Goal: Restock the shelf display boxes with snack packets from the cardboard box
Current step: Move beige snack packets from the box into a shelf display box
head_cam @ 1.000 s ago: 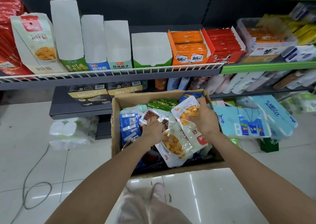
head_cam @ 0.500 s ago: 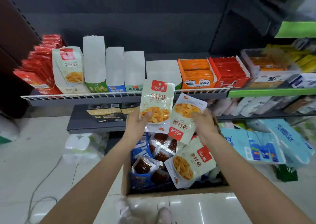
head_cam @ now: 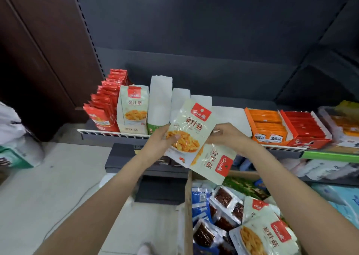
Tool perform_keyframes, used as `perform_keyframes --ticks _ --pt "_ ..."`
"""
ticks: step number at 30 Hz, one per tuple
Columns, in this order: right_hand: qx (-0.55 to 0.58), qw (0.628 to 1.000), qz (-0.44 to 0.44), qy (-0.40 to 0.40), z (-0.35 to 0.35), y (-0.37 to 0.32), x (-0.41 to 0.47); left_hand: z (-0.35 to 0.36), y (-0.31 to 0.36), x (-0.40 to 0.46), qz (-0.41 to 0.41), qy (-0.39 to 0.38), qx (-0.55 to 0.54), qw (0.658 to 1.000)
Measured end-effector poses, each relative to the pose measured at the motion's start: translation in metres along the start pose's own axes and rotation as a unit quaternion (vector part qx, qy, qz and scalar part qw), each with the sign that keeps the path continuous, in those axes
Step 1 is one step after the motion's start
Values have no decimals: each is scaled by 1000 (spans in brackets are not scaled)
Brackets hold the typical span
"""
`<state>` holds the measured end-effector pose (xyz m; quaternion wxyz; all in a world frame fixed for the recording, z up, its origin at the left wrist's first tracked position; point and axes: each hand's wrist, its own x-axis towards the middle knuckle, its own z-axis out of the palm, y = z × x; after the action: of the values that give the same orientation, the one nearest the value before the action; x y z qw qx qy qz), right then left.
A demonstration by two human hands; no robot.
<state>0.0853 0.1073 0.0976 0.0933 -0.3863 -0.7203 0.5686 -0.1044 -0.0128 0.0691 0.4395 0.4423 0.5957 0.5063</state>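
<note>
Two packets reading 金针菇 | left hand fingers pinch upright packet | right hand fingers pinch inverted packet

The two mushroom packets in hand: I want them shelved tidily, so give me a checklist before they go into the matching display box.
1. Left hand grips upright packet: ok.
2. Right hand holds second packet: ok.
3. Second packet upright: not ok, upside down.
4. Matching display box located on the shelf: ok.
5. Room inside that box: cannot tell.
</note>
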Motion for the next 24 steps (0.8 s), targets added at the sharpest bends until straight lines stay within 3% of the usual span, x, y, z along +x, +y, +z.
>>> perform_keyframes --ticks 4,7,9,11,14,16,19,24 --pt "210 976 51 -19 22 -11 35 -48 -5 23 3 91 -34 995" --pt "343 937 54 40 50 -19 55 -87 -13 40 -23 182 -70 981" --pt "324 939 55 103 69 -26 68 -106 -15 46 -11 191 -75 979" --pt "264 947 48 179 81 -40 82 -122 -12 49 20 150 -39 988" --pt "202 952 -4 230 85 -72 102 -142 -13 56 59 53 121 990" --pt "146 966 -18 212 83 -93 112 -155 -16 62 83 47 230 969" --pt "26 992 -14 125 81 -115 121 -167 -14 67 122 37 312 941" --pt "117 985 -29 127 92 -120 138 -172 -14 70 47 -7 221 974"
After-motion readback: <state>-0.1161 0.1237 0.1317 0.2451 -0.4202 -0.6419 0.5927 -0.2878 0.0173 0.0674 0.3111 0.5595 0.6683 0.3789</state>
